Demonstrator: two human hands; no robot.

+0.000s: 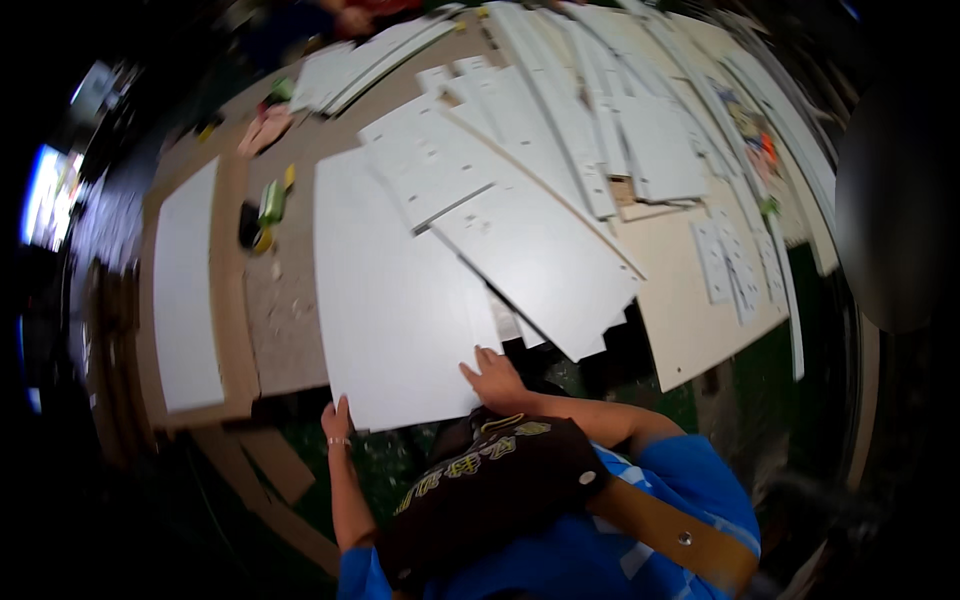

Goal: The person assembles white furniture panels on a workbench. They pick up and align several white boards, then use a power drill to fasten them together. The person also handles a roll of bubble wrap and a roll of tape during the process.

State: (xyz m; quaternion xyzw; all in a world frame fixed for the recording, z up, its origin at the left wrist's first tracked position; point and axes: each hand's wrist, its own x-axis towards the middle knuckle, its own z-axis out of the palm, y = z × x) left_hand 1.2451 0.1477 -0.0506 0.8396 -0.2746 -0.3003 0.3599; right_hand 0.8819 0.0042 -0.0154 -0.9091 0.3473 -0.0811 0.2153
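A large white panel (400,300) lies on the table in front of me, its near edge jutting toward my body. My left hand (338,420) is closed on its near left corner, thumb against the edge. On the panel's near right part rests my right hand (497,382), fingers stretched out and apart. Overlapping the panel's far right side are a white board with small holes (425,150) and another white board (545,255) with a dark edge.
Left stands a narrow white panel (187,290) on cardboard. Near it lie a green and black tool (268,205) and a pinkish glove (266,130). Several long white strips (545,95) and pale boards (690,330) cover the right. Another person's hand (355,20) shows at the far edge.
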